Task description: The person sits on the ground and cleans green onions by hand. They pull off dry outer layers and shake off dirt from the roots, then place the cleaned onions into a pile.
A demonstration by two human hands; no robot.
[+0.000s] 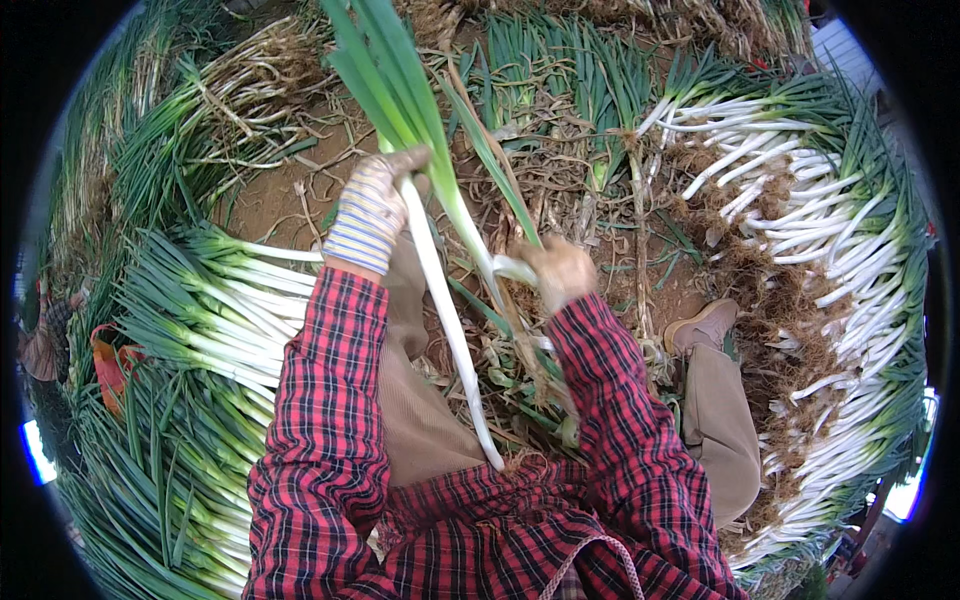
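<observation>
My left hand (379, 202), in a striped glove, grips a long Welsh onion (444, 315) where its white stalk meets the green leaves. The leaves fan upward past the hand, and the stalk hangs down to its small roots near my lap. To the right, my right hand (559, 271) is closed on an outer leaf (495, 169) with a pale sheath, which stands apart from the white stalk. That hand is blurred, and its fingertips are partly hidden. Withered brown strips hang below it.
Clean white-stalked onions (232, 315) lie piled at the left. Rooted onions (847, 247) curve along the right, beyond my shoe (705, 326). Untrimmed bundles (255, 82) lie at the upper left. Dry leaf scraps (555, 165) and cut green tops (570, 67) cover the soil ahead.
</observation>
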